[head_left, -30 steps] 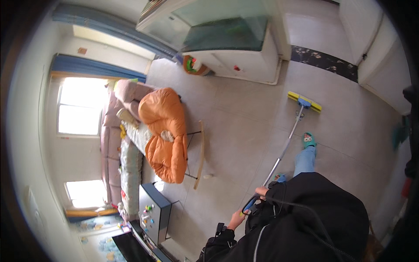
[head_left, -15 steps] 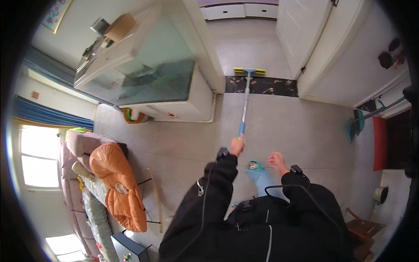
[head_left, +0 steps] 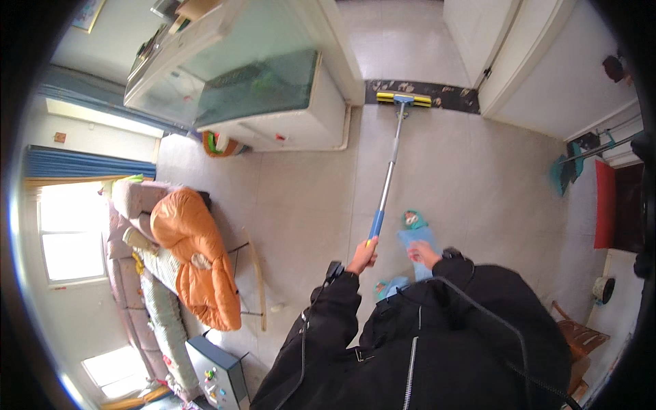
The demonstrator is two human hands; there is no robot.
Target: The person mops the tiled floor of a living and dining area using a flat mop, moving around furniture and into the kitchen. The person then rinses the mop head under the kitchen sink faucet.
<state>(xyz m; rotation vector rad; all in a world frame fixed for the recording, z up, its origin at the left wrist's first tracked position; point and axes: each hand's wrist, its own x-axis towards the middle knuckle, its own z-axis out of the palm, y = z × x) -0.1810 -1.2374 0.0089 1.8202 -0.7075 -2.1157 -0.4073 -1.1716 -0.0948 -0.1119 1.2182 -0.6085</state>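
My left hand [head_left: 362, 255] grips the yellow and blue end of a long sponge mop pole [head_left: 389, 184]. The mop's yellow and blue head [head_left: 418, 102] rests at the near edge of a dark patterned threshold strip [head_left: 456, 100] in the doorway. My right hand [head_left: 420, 253] is off the pole, fingers loosely bent and apart with nothing visible in them, above my blue trouser leg. A teal slipper [head_left: 415, 219] shows on my foot below it.
A white cabinet [head_left: 325, 126] with a glass top borders the doorway, opposite a white door [head_left: 476, 34]. At left are a sofa, a rocking chair draped with an orange quilted item [head_left: 205, 273] and a small cabinet [head_left: 219, 365]. Teal cleaning tools [head_left: 567, 171] and a wooden stool stand at right.
My view has turned toward the doorway. My right hand has let go of the pole. The mop head went forward onto the dark strip and has come back slightly.
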